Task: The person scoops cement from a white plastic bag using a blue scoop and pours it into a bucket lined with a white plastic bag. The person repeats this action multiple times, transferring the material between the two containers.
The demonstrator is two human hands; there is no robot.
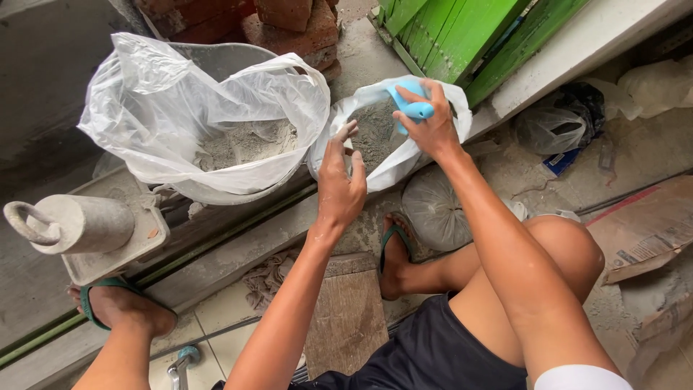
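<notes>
At the far centre of the scene, the right hand (432, 123) closes its grip on a blue scoop (410, 101), held inside the mouth of a small white bag (390, 162) of grey powder (375, 130). The left hand (339, 180) hovers just beside the bag's left rim, fingers spread, gripping nothing. To the left stands a metal basin (224, 61) lined with a clear plastic bag (159, 108). A grey weight (72, 224) rests on a tray at near left.

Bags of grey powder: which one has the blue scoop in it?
The smaller white bag, on the right. The right hand holds the blue scoop inside it; the bigger bag lines a bucket.
</notes>
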